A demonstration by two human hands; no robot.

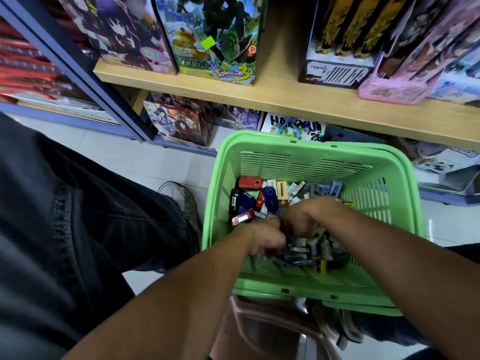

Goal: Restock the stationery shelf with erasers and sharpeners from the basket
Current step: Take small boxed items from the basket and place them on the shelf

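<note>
Erasers and sharpeners heaped loose on the floor of the green basket, centre right of the frame, directly under both hands; no shared long axis, pieces lying every way. Left hand and right hand side by side, touching, both buried in the pile, equally near. Fingers curled down among the pieces; gripped or merely raked, cannot tell. Wooden shelf above, across the upper frame.
</note>
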